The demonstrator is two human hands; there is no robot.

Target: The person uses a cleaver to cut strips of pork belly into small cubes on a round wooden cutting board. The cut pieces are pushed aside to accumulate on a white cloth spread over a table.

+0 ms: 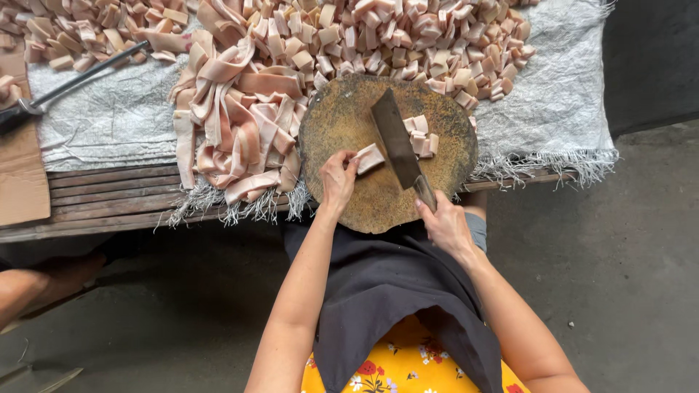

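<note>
A round, stained wooden chopping block (349, 131) rests on the front edge of a low wooden table. My left hand (337, 180) pinches a short pink-and-white meat strip (370, 157) on the block. My right hand (444, 225) grips the handle of a broad cleaver (397, 138), whose blade lies across the strip's right end. Several cut cubes (421, 135) sit just right of the blade.
A pile of long meat strips (237, 120) lies left of the block. A big heap of cut cubes (408, 40) covers the white woven sheet (553, 102) behind it. A second knife (69, 84) lies at far left beside cardboard (22, 175). Another person's limb (29, 287) shows lower left.
</note>
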